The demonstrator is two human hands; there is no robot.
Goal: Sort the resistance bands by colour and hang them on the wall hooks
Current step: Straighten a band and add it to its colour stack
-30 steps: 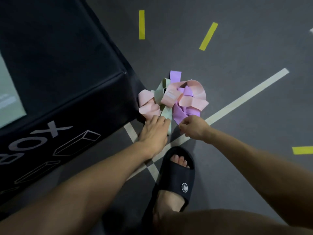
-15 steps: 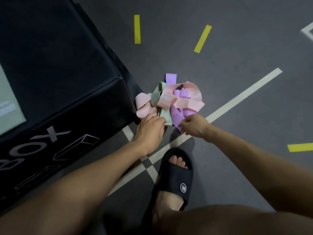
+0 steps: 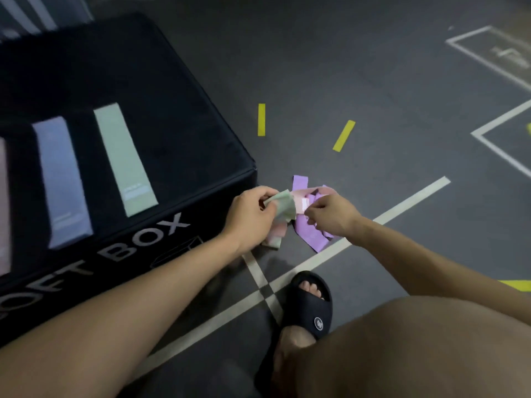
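A large black padded plyo box (image 3: 120, 90) with pale "BOX" lettering on its side fills the left of the view on a dark grey rubber floor (image 3: 359, 81), and everything else is placed from it. On the box's top lie three flat bands side by side: a mint-green fabric resistance band (image 3: 123, 159) nearest the right edge, a blue-grey fabric band (image 3: 61, 182) to its left, and a pale pink one (image 3: 3, 208) cut off by the frame. Just off the box's near right corner, a tangle of purple and pink bands (image 3: 309, 225) rests by a white floor line (image 3: 339, 249). The left hand (image 3: 253, 215) grips a crumpled mint-green band (image 3: 283, 206) beside that corner; the right hand (image 3: 330, 215) pinches a pink strip of the tangle (fingers curled). Nearer the viewer, a black rubber slide sandal (image 3: 311, 308) stands on the floor.
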